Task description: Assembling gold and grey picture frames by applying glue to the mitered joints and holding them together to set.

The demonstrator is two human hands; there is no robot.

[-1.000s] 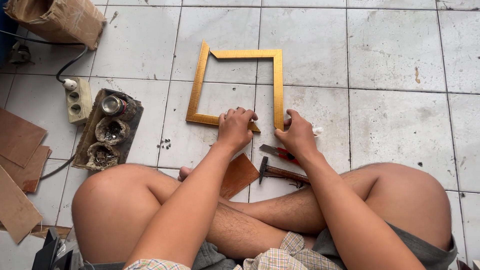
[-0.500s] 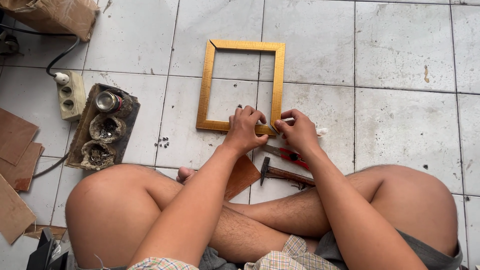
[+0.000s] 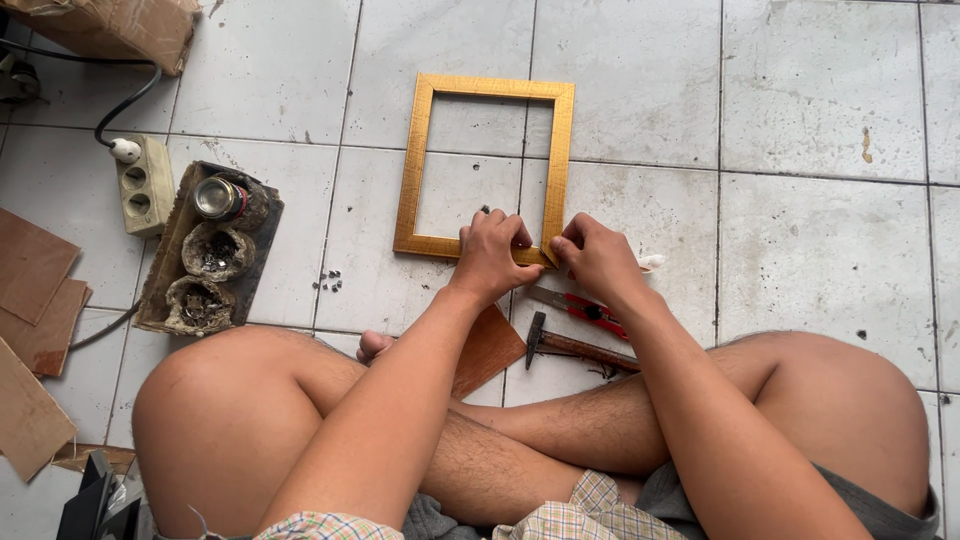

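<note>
Both hands had shifted along the gold picture frame (image 3: pixel 485 170) to its near right corner, left hand (image 3: pixel 492 252) and right hand (image 3: pixel 592 255) pinching it; frame flat on stained white floor tiles (image 3: pixel 820 220), hammer (image 3: pixel 575 343) nearby.

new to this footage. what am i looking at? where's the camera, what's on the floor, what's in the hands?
One view only, from a camera worn on the person's head, looking down at their crossed legs on a tiled floor. No robot: two bare hands. The left hand and right hand both press on the near right corner of a gold picture frame lying flat. A hammer and red-handled pliers lie just behind the hands. To the left: a tray of small pots, a socket strip and brown boards.
</note>
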